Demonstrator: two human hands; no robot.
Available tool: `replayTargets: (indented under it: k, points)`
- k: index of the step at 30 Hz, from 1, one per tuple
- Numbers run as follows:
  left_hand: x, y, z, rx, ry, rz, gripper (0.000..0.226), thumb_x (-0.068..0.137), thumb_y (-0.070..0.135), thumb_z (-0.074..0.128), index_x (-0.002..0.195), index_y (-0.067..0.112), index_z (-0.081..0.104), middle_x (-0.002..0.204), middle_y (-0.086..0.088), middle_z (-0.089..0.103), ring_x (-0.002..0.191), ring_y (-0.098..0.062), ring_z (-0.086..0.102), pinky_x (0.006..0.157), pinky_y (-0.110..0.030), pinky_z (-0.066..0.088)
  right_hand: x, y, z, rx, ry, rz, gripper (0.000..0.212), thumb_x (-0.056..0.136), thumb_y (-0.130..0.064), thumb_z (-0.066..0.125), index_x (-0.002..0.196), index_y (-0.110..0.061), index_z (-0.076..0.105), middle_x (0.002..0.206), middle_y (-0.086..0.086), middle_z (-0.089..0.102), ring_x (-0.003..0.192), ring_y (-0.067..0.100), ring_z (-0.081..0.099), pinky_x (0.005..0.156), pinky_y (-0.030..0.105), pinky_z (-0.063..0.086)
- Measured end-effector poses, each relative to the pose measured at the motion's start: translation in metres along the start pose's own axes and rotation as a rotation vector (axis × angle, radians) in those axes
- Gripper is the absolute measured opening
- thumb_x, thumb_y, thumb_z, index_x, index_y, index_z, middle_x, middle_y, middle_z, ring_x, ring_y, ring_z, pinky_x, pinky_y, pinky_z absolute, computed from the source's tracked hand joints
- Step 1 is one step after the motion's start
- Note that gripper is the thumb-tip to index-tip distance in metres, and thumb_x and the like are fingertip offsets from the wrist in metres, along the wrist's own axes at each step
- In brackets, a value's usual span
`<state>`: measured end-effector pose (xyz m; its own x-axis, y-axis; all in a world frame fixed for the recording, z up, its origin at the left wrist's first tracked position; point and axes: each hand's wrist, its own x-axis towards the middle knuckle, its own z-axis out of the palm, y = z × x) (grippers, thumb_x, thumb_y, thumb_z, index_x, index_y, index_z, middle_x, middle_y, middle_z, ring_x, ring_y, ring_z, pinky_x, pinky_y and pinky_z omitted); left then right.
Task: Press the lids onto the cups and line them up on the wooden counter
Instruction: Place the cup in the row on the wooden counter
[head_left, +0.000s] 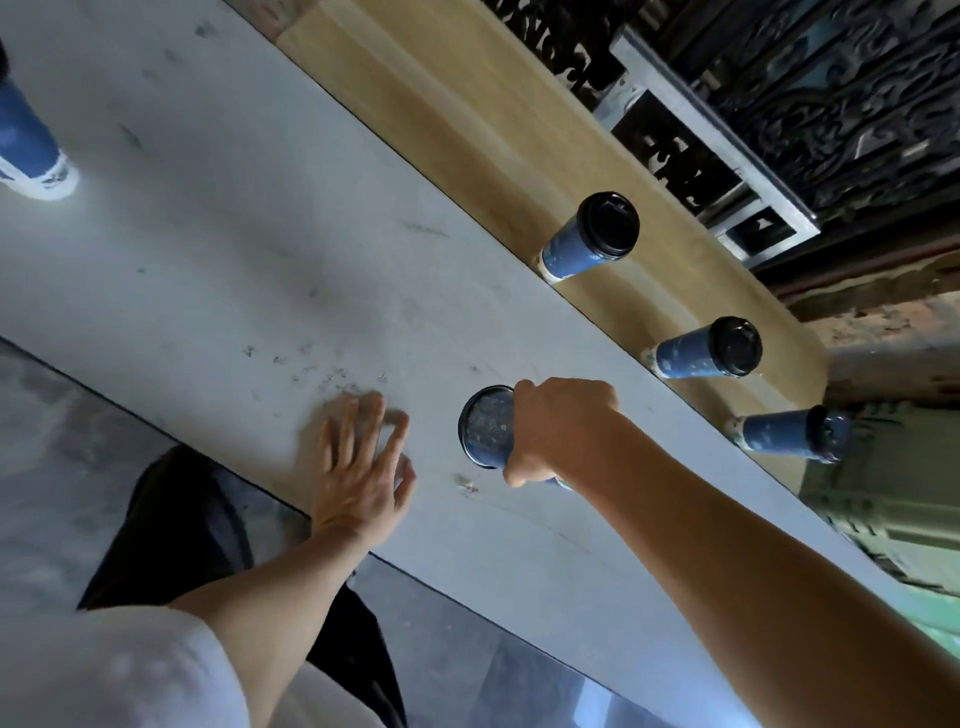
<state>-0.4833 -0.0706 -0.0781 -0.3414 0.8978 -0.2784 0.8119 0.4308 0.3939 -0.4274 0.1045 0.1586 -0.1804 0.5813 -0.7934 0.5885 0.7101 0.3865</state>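
Note:
Three blue paper cups with black lids stand in a row on the wooden counter (467, 119): one (592, 244), a second (706, 351) and a third (795, 434) near its end. My right hand (561, 431) is wrapped around the side of a fourth blue cup (485, 428) over the white counter (208, 234); a black rim shows at its top. Lying flat on the white counter to the left of that cup is my left hand (363, 467), blurred, fingers spread and holding nothing.
Another blue cup (31, 145) stands at the far left, cut off by the frame edge. Behind the wooden counter is dark ornate metalwork (831, 104) and a silver frame. The near counter edge runs diagonally past my dark trousers.

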Motion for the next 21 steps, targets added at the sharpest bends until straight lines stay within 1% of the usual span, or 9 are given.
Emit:
replayTargets:
  k: [2,5,9,12,14,15,17,19,21]
  points:
    - [0.001,0.0,-0.002,0.008,-0.023,-0.01,0.066,0.089,0.044,0.038,0.15,0.019,0.041,0.164,-0.016,0.023,0.149,-0.04,0.018,0.12,-0.058,0.009,0.003,0.007,-0.004,0.038,-0.011,0.035,0.063,0.073,-0.042,0.071,0.126,-0.017,0.046,0.081,-0.003,0.047,0.084,0.026,0.06,0.075,0.032,0.048]
    - [0.0,0.001,-0.006,0.02,-0.1,0.021,0.073,0.087,0.047,0.039,0.153,0.015,0.037,0.164,-0.02,0.021,0.149,-0.045,0.016,0.118,-0.062,0.012,0.003,0.007,-0.005,0.101,-0.069,0.067,0.066,0.072,-0.044,0.071,0.127,-0.017,0.045,0.088,-0.003,0.05,0.087,0.026,0.061,0.079,0.033,0.051]
    - [0.004,-0.019,-0.016,0.125,-0.247,0.224,0.086,0.084,0.055,0.041,0.156,0.009,0.029,0.163,-0.029,0.015,0.15,-0.05,0.012,0.116,-0.064,0.018,0.009,-0.001,-0.003,0.244,-0.209,0.098,0.07,0.067,-0.045,0.072,0.126,-0.018,0.047,0.096,-0.003,0.053,0.094,0.026,0.066,0.076,0.035,0.052]
    - [0.03,-0.042,-0.04,0.207,-0.286,0.443,0.085,0.084,0.059,0.045,0.155,0.014,0.03,0.165,-0.024,0.008,0.152,-0.044,-0.011,0.12,-0.057,-0.001,0.013,-0.007,-0.01,0.334,-0.247,0.187,0.067,0.062,-0.045,0.074,0.121,-0.02,0.053,0.095,-0.004,0.059,0.089,0.024,0.066,0.071,0.034,0.052]
    - [0.05,-0.053,-0.063,0.274,-0.461,0.568,0.081,0.094,0.052,0.045,0.16,0.023,0.008,0.165,-0.015,-0.018,0.148,-0.04,-0.03,0.12,-0.056,-0.007,0.011,-0.015,-0.013,0.37,-0.276,0.227,0.066,0.061,-0.045,0.074,0.12,-0.021,0.055,0.098,-0.005,0.062,0.088,0.024,0.067,0.069,0.033,0.051]
    - [0.061,-0.056,-0.076,0.289,-0.533,0.595,0.08,0.096,0.047,0.046,0.16,0.025,0.003,0.165,-0.011,-0.023,0.149,-0.04,-0.027,0.121,-0.057,-0.006,0.01,-0.018,-0.016,0.378,-0.281,0.23,0.067,0.061,-0.046,0.075,0.12,-0.021,0.056,0.099,-0.005,0.063,0.089,0.023,0.067,0.069,0.033,0.05]
    - [0.082,-0.058,-0.103,0.233,-0.593,0.654,0.067,0.092,0.034,0.05,0.155,0.025,0.029,0.169,-0.009,0.003,0.154,-0.039,0.003,0.123,-0.051,0.01,0.008,-0.02,-0.025,0.426,-0.269,0.223,0.068,0.062,-0.05,0.075,0.12,-0.021,0.053,0.1,-0.005,0.062,0.091,0.023,0.066,0.069,0.033,0.049]
    - [0.104,-0.058,-0.125,0.093,-0.517,0.627,0.051,0.086,0.029,0.047,0.135,0.019,0.055,0.152,-0.006,0.043,0.14,-0.035,0.038,0.11,-0.042,0.032,0.01,-0.021,-0.037,0.501,-0.174,0.22,0.071,0.065,-0.053,0.075,0.122,-0.022,0.047,0.102,-0.003,0.06,0.098,0.026,0.063,0.074,0.035,0.049]
    - [0.136,-0.064,-0.141,-0.001,-0.357,0.505,0.051,0.08,0.031,0.042,0.123,0.012,0.062,0.133,-0.011,0.057,0.121,-0.039,0.053,0.097,-0.043,0.043,0.018,-0.019,-0.052,0.654,0.034,0.228,0.07,0.067,-0.048,0.075,0.122,-0.021,0.042,0.106,0.001,0.059,0.102,0.03,0.06,0.076,0.037,0.046]
